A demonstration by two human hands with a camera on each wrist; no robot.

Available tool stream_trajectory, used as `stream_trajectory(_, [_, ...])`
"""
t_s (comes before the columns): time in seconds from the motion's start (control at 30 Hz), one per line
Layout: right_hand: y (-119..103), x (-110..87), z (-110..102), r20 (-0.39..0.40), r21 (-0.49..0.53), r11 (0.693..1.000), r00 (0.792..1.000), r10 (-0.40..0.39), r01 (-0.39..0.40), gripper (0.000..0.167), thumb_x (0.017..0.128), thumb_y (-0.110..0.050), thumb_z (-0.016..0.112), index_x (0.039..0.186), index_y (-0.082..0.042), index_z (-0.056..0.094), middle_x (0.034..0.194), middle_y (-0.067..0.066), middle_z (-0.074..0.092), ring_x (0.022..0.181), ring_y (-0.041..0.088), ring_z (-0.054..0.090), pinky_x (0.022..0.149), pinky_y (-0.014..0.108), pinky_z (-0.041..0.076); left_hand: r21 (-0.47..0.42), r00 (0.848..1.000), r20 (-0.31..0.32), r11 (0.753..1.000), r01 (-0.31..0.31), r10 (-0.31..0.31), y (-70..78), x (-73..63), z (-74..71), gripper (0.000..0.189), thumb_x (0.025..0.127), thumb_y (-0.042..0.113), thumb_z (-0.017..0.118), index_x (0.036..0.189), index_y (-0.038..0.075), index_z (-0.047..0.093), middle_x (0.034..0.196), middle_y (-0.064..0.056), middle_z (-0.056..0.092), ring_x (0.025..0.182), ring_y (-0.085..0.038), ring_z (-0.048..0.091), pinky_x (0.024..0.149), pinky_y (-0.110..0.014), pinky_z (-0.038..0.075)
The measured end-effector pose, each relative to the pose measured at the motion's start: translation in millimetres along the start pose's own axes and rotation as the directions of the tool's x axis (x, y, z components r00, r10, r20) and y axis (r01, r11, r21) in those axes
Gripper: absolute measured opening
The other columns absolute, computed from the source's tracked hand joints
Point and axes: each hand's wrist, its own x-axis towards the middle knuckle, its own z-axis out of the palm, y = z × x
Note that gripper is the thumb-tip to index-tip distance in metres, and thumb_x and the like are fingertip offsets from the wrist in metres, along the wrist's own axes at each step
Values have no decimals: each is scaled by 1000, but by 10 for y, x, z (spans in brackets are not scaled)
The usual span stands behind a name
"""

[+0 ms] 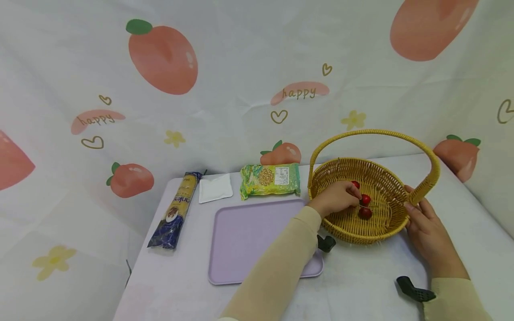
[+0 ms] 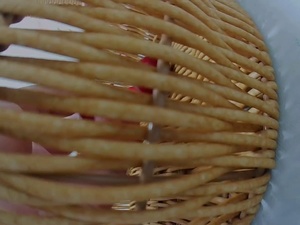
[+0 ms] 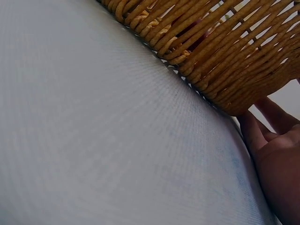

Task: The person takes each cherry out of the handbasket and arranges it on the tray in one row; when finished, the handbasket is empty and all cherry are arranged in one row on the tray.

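A yellow wicker basket with a tall arched handle stands at the right of the table. Inside it lie red cherries, three visible in the head view. My left hand reaches over the near left rim, its fingertips pinching at a thin cherry stem. Through the weave in the left wrist view, bits of red cherry show; the wall hides much of that hand. My right hand grips the basket's right rim by the handle's base. In the right wrist view, its fingers touch the wicker wall.
A lilac tray lies left of the basket, partly under my left forearm. Behind it are a green-yellow food packet and a white sachet. A long blue-yellow packet lies at the left. A patterned cloth hangs behind.
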Motion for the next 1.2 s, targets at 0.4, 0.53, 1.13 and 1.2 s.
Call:
stream_trajectory(0.4, [16, 0, -16, -2, -13, 1000, 1000, 0, -1, 53, 119, -6, 40, 170, -18, 37, 163, 1, 37, 133, 2, 53, 100, 14, 46, 37, 983, -104, 988, -151, 154, 25, -13, -26, 14, 103, 14, 79, 117, 18, 80, 103, 12, 68, 88, -9, 67, 77, -25, 55])
stream_trajectory(0.53, [19, -5, -23, -8, -8, 1000, 1000, 5, -5, 53, 119, -6, 40, 170, -19, 37, 163, 1, 36, 132, 2, 53, 100, 14, 46, -57, 973, -151, 981, -186, 176, 12, -21, -19, 17, 103, 6, 78, 119, 12, 76, 106, 11, 66, 87, -11, 70, 79, -29, 61])
stream_trajectory(1.13, [13, 2, -16, -10, 17, 1000, 1000, 3, -3, 53, 118, -4, 41, 170, -18, 39, 157, -1, 44, 129, 3, 56, 98, 15, 48, -81, 931, -175, 938, -337, 319, 50, -270, -103, 20, 102, 10, 81, 121, 9, 78, 108, 15, 69, 88, -5, 66, 78, -23, 58])
stream_trajectory(1.2, [5, 8, -15, -14, 27, 1000, 1000, -2, 2, 53, 118, -4, 41, 169, -18, 40, 156, -2, 44, 129, 3, 55, 99, 15, 48, -96, 930, -178, 935, -342, 322, 58, -324, -114, 19, 102, 11, 80, 121, 11, 78, 109, 15, 69, 86, -6, 65, 77, -24, 58])
